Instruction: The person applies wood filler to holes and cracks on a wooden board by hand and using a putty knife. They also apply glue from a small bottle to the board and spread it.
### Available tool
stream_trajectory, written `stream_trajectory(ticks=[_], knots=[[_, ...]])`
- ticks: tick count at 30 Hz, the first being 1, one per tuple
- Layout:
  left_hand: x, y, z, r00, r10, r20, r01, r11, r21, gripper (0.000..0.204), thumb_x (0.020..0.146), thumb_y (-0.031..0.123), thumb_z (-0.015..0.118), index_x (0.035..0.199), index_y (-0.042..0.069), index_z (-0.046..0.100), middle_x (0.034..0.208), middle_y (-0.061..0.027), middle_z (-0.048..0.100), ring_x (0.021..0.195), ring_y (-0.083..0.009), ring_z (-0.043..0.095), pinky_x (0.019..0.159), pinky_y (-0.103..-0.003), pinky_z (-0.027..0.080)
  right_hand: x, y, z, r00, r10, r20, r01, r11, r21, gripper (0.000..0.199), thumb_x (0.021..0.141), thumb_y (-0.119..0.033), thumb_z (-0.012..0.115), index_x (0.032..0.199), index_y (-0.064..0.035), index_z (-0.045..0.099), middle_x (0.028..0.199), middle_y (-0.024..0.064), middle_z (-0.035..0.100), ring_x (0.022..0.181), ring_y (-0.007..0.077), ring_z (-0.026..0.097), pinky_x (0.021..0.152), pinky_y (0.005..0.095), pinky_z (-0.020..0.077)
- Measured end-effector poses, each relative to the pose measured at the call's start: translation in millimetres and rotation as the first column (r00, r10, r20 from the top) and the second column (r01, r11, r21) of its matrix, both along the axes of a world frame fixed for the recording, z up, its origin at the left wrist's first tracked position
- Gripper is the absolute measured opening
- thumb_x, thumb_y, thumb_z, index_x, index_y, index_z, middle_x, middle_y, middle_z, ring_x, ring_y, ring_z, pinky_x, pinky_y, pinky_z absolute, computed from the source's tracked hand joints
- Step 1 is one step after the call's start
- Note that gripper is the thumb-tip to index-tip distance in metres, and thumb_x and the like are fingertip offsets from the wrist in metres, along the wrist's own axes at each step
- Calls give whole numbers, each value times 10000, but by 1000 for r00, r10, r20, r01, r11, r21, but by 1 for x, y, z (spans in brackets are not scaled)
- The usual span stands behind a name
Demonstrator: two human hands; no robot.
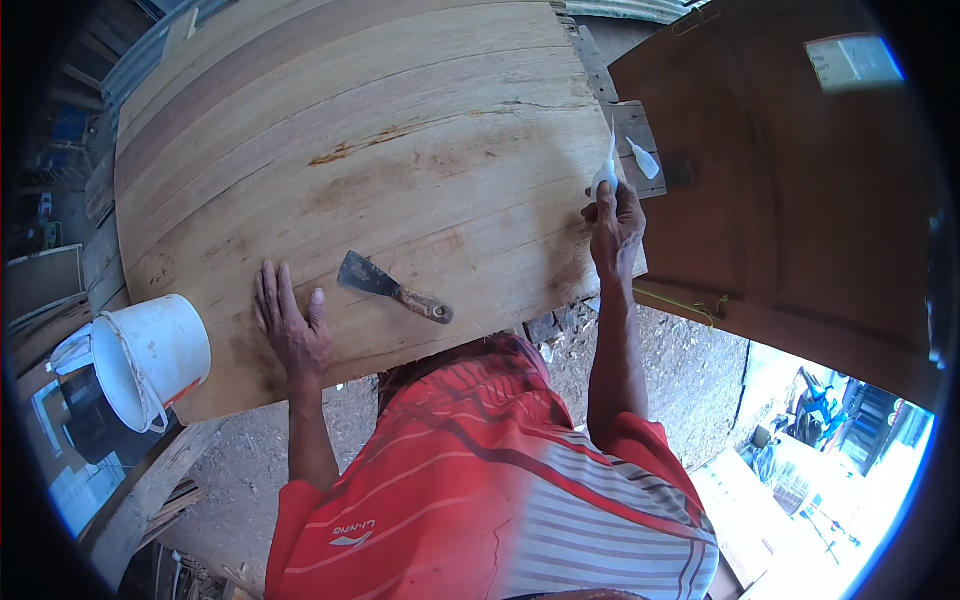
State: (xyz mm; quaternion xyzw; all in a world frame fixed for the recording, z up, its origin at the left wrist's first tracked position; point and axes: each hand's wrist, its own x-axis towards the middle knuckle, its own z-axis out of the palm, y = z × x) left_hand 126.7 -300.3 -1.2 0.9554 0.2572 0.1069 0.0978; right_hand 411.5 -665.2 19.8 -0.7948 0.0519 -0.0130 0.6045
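Note:
My left hand (294,328) lies flat on a wide wooden board (470,195), fingers stretched out and holding nothing. At the board's right edge, my right hand (617,232) is closed round a small white squeeze bottle (606,177) whose long thin nozzle points away from me. A second small white bottle (645,160) lies just to the right, on a piece of weathered plank. Between my hands rests a putty knife (393,287) with a dark blade and a worn wooden handle. Brown stains and a crack run across the board's surface.
A white bucket (180,345) lies tipped on its side at the board's left front corner. Brown wooden panelling (800,220) stands close on the right. Timber (150,480) is at the lower left, and a bright cluttered area shows at the lower right.

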Motion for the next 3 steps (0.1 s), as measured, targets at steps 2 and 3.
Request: stream_trajectory(ticks=[2, 3], knots=[[0, 3, -5, 1000, 1, 3, -1, 1000, 5, 683, 1093, 445, 578, 1619, 32, 439, 1731, -191, 364, 1606, -401, 314, 1299, -598, 226, 13, -4, -5, 1000, 4, -6, -4, 999, -48, 333, 1099, -317, 679, 1203, -2, 708, 851, 28, 674, 754, 92, 628, 675, 268, 504], [1, 6, -7, 999, -10, 44, 12, 999, -33, 710, 1079, 450, 606, 1630, 38, 430, 1730, -199, 363, 1607, -422, 306, 1295, -615, 226, 23, -4, -9, 1000, 7, -9, -8, 998, -70, 336, 1102, -321, 673, 1214, -7, 705, 850, 34, 679, 753, 96, 636, 670, 267, 506]])
